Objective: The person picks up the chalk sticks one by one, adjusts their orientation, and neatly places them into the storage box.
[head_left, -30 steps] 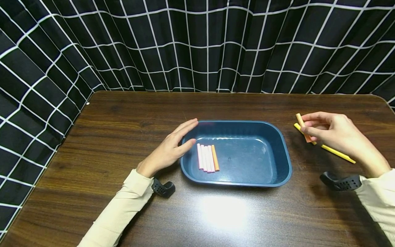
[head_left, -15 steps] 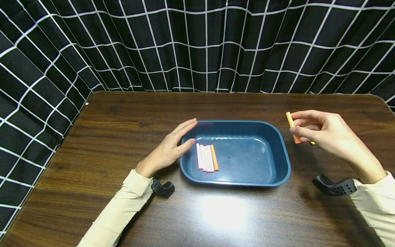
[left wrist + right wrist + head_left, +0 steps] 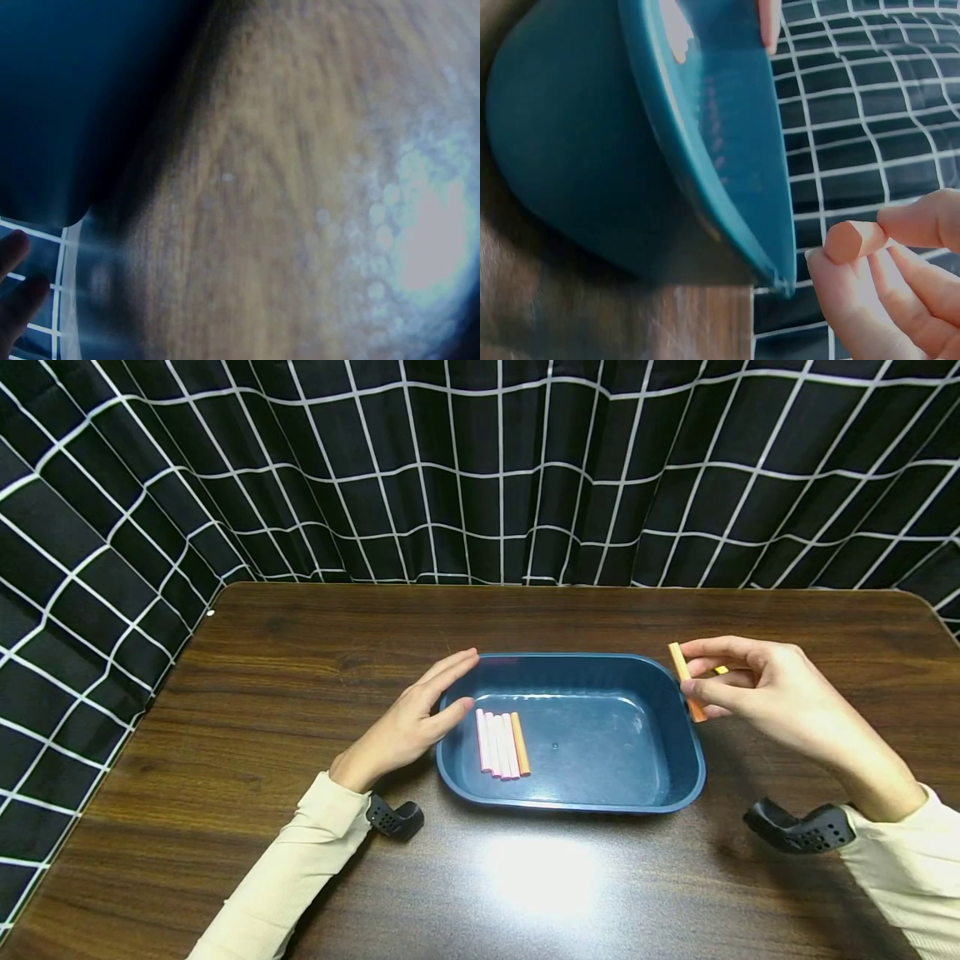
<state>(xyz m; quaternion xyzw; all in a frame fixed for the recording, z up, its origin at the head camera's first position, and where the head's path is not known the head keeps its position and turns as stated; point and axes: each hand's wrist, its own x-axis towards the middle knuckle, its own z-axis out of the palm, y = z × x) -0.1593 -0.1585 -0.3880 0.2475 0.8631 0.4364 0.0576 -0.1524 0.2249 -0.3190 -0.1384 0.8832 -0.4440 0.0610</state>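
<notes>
The right hand pinches an orange chalk stick between thumb and fingertips, at the right end of a blue plastic basin. In the right wrist view the flat end of that chalk faces the camera, just outside the basin's rim. The left hand rests on the basin's left rim with fingers extended. Inside the basin, toward its left, several pale pink chalk sticks lie side by side, with one orange chalk stick along their right. A bit of yellow chalk shows behind the right hand's fingers.
Everything stands on a brown wood-grain table. A black curtain with a white grid hangs along its back and left. Light glares off the tabletop in front of the basin.
The right hand has carried the orange chalk leftward from above the yellow sticks to the basin's right rim. It now hides most of the yellow chalk. The left hand stays put.
</notes>
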